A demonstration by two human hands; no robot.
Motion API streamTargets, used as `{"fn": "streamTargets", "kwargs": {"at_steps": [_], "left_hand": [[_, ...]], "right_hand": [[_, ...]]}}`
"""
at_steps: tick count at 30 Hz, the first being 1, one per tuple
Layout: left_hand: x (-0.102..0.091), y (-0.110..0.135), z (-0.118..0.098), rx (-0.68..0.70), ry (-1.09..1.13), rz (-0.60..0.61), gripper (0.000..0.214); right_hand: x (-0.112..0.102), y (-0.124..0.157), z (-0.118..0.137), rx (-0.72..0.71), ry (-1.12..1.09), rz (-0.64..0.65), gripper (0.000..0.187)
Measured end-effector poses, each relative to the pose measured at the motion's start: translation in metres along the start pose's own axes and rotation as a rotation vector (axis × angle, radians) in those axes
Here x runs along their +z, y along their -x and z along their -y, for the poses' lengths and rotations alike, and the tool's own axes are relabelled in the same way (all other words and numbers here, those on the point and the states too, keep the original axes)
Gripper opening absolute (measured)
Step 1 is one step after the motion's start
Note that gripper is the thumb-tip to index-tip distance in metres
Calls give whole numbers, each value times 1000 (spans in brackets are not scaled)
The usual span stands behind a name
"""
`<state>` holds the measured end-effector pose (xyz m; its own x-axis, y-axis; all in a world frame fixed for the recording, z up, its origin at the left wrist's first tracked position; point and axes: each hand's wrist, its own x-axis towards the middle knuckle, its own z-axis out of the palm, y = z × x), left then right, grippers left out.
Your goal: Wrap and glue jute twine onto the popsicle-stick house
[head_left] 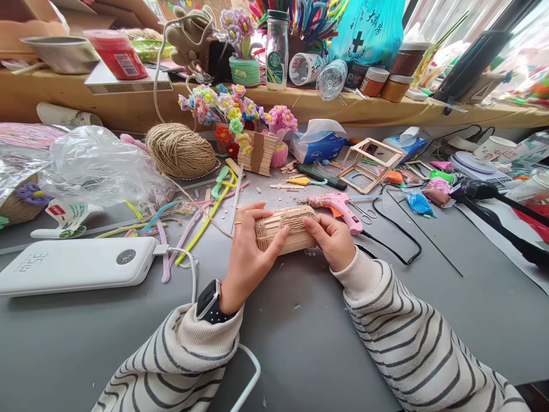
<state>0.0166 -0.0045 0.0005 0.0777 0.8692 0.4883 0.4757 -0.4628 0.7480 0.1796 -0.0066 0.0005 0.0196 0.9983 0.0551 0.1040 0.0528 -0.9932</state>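
Between my two hands is a small craft-stick box wrapped in twine, with bare wooden strips showing on part of its side. My left hand grips its left end, thumb across the near side and fingers over the top. At the right end, my right hand pinches it with the thumb on the twine. A strand of twine runs from the box back towards a large ball of jute twine. Just behind my right hand lies a pink hot glue gun, beside a pair of scissors.
A white power bank with a plugged-in cable lies at the left. Pipe cleaners are scattered near it. Further back stand a wooden stick frame, a tissue pack and pipe-cleaner flowers. A black cable loops at the right.
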Motion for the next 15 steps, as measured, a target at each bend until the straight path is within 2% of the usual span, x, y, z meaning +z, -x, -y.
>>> {"fn": "streamTargets", "kwargs": {"at_steps": [3,15], "left_hand": [[-3,1,0,17,10,27,21],[-5,0,2,17,20,85,22]], "right_hand": [[-1,0,-1,-13,14,-10,46],[1,0,1,-20,16,-23,45]]}}
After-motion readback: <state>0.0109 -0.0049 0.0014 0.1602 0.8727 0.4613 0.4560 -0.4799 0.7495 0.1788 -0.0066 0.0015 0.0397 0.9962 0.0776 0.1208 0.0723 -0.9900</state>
